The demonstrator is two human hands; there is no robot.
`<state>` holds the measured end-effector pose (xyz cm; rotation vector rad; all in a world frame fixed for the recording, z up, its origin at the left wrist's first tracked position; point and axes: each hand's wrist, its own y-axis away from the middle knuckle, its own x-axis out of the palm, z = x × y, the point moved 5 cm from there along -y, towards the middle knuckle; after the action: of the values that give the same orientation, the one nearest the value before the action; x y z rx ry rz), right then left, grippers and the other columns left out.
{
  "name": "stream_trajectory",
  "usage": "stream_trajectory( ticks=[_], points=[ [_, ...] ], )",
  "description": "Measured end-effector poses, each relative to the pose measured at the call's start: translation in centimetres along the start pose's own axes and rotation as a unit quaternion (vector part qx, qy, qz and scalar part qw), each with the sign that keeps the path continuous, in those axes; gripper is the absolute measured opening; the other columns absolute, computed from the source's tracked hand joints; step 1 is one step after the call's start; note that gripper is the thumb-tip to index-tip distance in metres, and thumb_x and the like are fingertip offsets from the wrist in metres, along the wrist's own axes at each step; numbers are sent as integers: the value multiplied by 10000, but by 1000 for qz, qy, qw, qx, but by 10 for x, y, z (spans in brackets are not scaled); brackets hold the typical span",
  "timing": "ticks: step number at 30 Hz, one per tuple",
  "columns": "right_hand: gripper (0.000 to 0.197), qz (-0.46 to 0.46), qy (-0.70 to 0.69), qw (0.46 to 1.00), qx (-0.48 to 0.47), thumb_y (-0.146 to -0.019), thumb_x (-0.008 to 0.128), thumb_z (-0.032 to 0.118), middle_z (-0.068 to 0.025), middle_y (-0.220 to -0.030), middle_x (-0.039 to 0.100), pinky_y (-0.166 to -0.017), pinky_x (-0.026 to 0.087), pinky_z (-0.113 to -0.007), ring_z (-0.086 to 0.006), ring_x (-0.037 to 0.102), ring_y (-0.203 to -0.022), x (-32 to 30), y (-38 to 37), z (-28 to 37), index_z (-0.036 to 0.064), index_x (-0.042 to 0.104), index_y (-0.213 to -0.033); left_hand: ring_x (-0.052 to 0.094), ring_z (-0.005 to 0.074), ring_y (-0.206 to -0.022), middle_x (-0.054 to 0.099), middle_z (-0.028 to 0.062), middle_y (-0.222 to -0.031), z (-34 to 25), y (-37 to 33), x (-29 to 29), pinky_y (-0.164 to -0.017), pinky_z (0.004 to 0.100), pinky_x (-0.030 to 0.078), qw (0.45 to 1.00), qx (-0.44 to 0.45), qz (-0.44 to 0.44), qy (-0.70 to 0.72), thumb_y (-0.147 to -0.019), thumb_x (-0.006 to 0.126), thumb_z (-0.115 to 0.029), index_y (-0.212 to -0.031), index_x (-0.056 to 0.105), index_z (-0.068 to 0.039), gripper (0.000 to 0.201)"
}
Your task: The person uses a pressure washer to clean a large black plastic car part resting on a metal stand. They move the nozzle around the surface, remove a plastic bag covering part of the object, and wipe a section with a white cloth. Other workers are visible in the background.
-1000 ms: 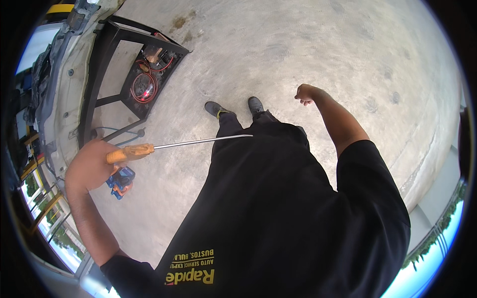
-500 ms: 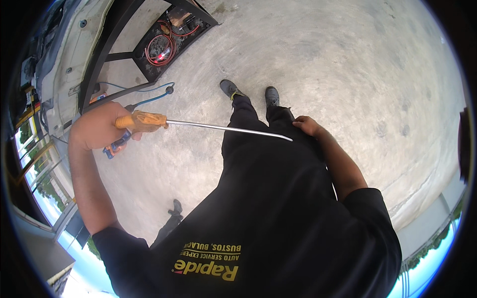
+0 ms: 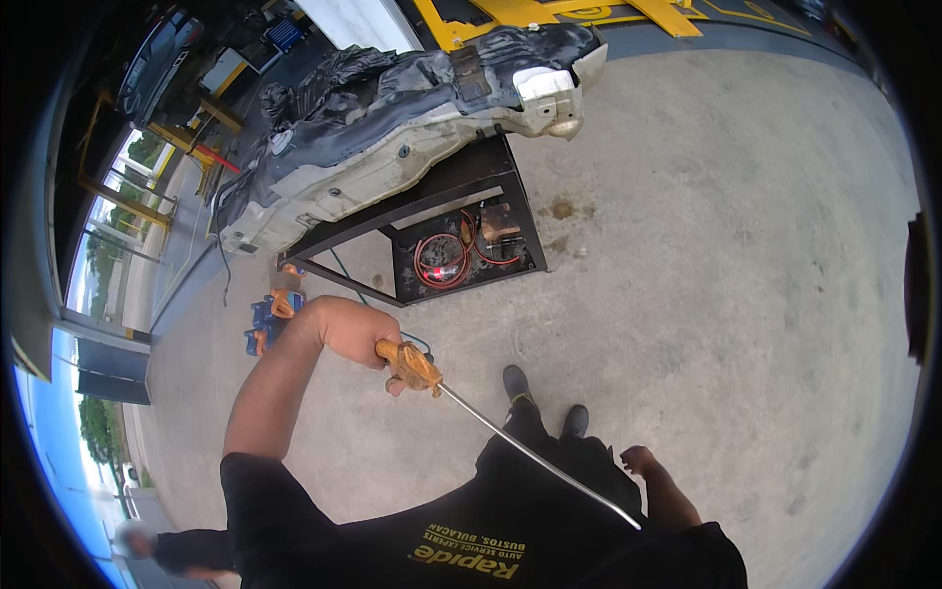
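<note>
My left hand (image 3: 358, 332) is wrapped around the orange grip of an air blow gun (image 3: 417, 367). Its long, thin metal tube (image 3: 530, 454) slants down to the right across the front of my body and ends in a slightly bent tip. A bluish-green hose (image 3: 422, 344) shows behind the gun. Low at my right side, my right hand (image 3: 638, 459) hangs beside my dark trousers, fingers loosely apart and nothing visible in it. Ahead of me a large pale car body panel (image 3: 383, 187), with dark covering on top, rests on a black metal stand (image 3: 461, 175).
In the stand's lower tray (image 3: 481, 280) lie a coiled red hose (image 3: 420, 263) and small items. Blue and orange tools (image 3: 270, 319) sit on the concrete floor (image 3: 706, 245) left of the stand. Yellow lift parts (image 3: 549, 15) are at the back. A person (image 3: 186, 552) is at the lower left.
My view has swung up and left, bringing the whole panel and stand into sight. The blow gun stays in my left hand, its tube now steeper. My right hand has come off my thigh.
</note>
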<state>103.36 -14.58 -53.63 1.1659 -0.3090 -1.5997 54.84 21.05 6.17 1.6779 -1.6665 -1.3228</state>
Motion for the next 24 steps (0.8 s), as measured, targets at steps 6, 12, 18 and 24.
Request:
stream_trajectory(
  ticks=[6, 12, 18, 24],
  points=[
    [147, -14, -609, 747, 265, -986, 461, 215, -94, -972, 586, -659, 473, -461, -269, 599, -848, -96, 59, -2, 134, 563, -1053, 694, 224, -921, 776, 99, -997, 23, 14, 4, -838, 368, 523, 999, 26, 12, 33, -839, 661, -40, -1092, 780, -55, 280],
    [300, -21, -568, 783, 254, -1031, 470, 237, -157, -1160, 673, -797, 526, -485, -344, 686, -983, -112, 54, -20, 68, 586, -1251, 715, 255, -946, 786, 99, -1023, 38, 72, 9, -837, 390, 533, 987, -112, -111, -12, -815, 659, -71, -1047, 794, -82, 269],
    [251, -31, -598, 751, 278, -955, 615, 212, -202, -1044, 727, -758, 605, -438, -345, 730, -934, -126, 53, -6, -4, 656, -1076, 718, 216, -990, 791, 55, -1030, 55, 126, 34, -832, 390, 528, 943, -307, -118, -59, -904, 651, -181, -939, 822, -174, 175],
    [230, -12, -534, 837, 123, -953, 702, 187, -102, -835, 721, -583, 566, -322, -182, 678, -669, -189, 73, 59, -17, 764, -1037, 709, 197, -989, 790, 18, -997, 49, 160, 55, -838, 384, 522, 963, -235, -127, 27, -935, 650, -196, -900, 829, -222, 185]
  ],
)
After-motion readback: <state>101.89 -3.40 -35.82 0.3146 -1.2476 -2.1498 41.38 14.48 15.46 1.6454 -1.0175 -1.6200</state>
